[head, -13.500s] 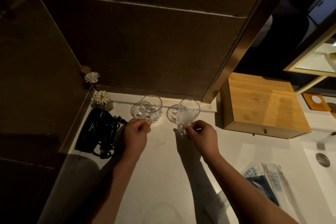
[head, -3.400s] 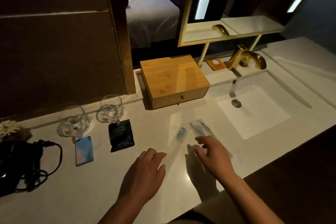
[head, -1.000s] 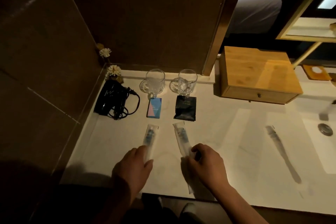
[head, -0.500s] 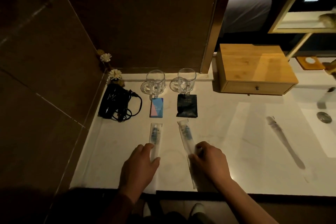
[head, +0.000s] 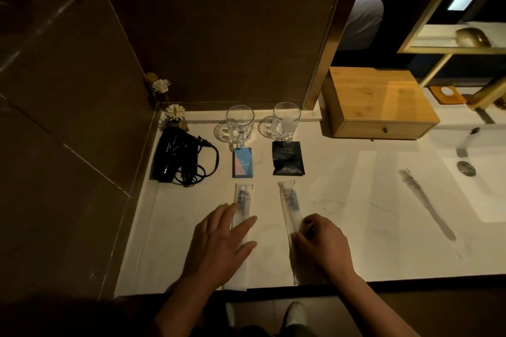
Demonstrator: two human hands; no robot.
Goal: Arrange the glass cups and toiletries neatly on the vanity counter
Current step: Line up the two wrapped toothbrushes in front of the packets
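Alignment of the two wrapped toothbrush packets is the step in hand, as I judge it. The left hand (head: 219, 243) lies flat and spread, fingers apart, pressing on the lower part of the left packet (head: 243, 200). The right hand (head: 320, 243) is curled, and its fingertips (head: 306, 223) seem to pinch the edge of the right packet (head: 290, 205); how firmly, I cannot tell.

Both packets lie on the white worktop (head: 356, 227), near its front edge. The left one points straight to the back, the right one is a little tilted, its far end leaning to the left. Behind them are a blue box (head: 242, 163) and a dark sachet (head: 287, 158), and behind those the two glass cups (head: 240, 124) (head: 286, 120), each on a glass coaster, near the wall. So two columns are nearly formed.

The next move calls for a small turn of the right packet, so that it lies parallel to the left one and in line with the sachet. The wrapper looks thin and slippery, so a light sliding push should be enough.
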